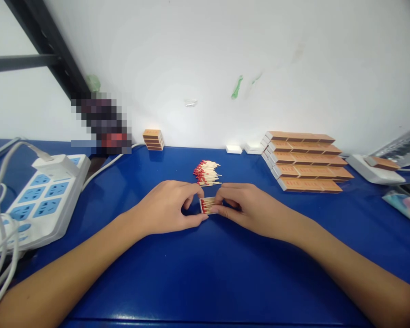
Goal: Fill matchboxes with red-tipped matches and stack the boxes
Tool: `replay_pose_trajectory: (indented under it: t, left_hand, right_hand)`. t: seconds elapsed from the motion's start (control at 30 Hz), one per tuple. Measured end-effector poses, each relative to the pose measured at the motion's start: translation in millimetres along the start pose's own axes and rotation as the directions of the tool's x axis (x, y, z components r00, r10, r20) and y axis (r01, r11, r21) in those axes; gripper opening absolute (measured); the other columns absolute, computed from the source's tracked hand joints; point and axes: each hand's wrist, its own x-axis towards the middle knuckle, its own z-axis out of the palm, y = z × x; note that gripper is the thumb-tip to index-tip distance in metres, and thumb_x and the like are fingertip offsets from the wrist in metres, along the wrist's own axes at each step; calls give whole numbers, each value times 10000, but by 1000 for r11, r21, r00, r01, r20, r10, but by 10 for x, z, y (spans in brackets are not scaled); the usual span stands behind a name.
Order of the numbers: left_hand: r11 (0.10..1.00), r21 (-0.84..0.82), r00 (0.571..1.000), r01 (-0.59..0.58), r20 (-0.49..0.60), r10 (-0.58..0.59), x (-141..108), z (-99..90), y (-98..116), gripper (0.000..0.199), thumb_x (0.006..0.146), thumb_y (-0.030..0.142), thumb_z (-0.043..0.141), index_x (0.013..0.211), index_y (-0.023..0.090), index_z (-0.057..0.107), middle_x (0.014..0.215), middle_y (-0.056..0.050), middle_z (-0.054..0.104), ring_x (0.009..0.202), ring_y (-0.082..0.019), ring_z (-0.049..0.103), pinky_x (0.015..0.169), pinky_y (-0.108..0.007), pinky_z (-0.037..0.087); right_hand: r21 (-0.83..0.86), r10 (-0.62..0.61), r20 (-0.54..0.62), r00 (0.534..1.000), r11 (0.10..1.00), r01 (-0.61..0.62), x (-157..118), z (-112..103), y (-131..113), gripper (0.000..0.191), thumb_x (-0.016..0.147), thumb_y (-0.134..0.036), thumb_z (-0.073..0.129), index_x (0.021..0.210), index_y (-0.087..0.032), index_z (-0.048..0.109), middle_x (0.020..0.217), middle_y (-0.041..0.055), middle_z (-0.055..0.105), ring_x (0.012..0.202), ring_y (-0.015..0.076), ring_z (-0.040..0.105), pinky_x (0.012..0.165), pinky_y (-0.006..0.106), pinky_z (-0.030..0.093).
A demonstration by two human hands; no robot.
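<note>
A small white matchbox tray (201, 206) lies on the blue table in front of me, filled with red-headed matches (207, 203). My left hand (172, 207) holds the tray's left end between thumb and forefinger. From the other side, my right hand (237, 204) reaches over the tray's right part, thumb and forefinger pinched at the matches inside. Its fingers hide some of that end. Just behind the tray is a loose pile of matches (208, 173), most of their red heads pointing left.
Stacked orange matchboxes (304, 161) rise in tiers at the right, with white trays (233, 149) beside them. A smaller matchbox stack (153, 140) stands at the back left. A power strip (44, 196) with cables occupies the left; a white device (374, 169) sits far right.
</note>
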Motion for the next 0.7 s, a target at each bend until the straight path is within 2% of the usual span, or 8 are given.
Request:
replay_pose_trajectory:
  t: [0.1,0.27,0.33,0.4,0.5,0.7]
  left_hand:
    - [1000,0,1000,11,3,-11,4,1,-2,264,855,433,751,1002,214,725,704,46,622,630,-118,546,592,-262,365]
    - [1000,0,1000,4,18,-4,6,-6,-5,284,851,438,754,1022,212,740,687,48,622,606,-116,540,589,-268,372]
    - [1000,-3,1000,4,16,-4,6,-6,-10,280,858,434,746,1034,217,744,689,50,628,608,-115,547,599,-268,382]
    - [1000,-7,1000,5,11,-5,6,-5,-16,280,861,436,743,1041,221,745,688,52,631,609,-114,553,604,-267,390]
    - [1000,-8,1000,12,19,-12,8,-2,-28,292,862,451,741,1042,222,746,682,54,628,602,-113,553,602,-268,394]
    - [1000,-5,1000,16,15,-16,15,-9,-56,283,868,452,731,1041,228,744,675,55,622,587,-108,545,603,-268,400]
  right_hand:
    - [14,-16,-42,999,1000,17,9,-14,35,234,1049,-355,601,897,-197,682,755,-21,568,639,114,476,616,269,352]
    - [-52,45,-259,965,997,-60,42,-29,207,126,1017,-300,639,946,-204,679,753,-26,508,658,125,474,632,277,372]
    - [-77,64,-298,952,993,-91,65,-8,305,89,1004,-286,651,1002,-203,683,793,-19,515,668,129,483,649,282,392]
    - [-96,78,-287,955,989,-110,92,25,390,89,996,-279,657,1036,-205,686,836,-7,535,679,132,497,666,290,408]
    - [-114,112,-235,966,983,-141,129,66,461,70,1002,-262,635,977,-207,669,847,3,548,690,142,508,666,295,403]
    - [-134,103,-186,977,983,-129,125,57,469,82,1023,-227,586,949,-205,611,900,24,590,741,160,534,683,290,392]
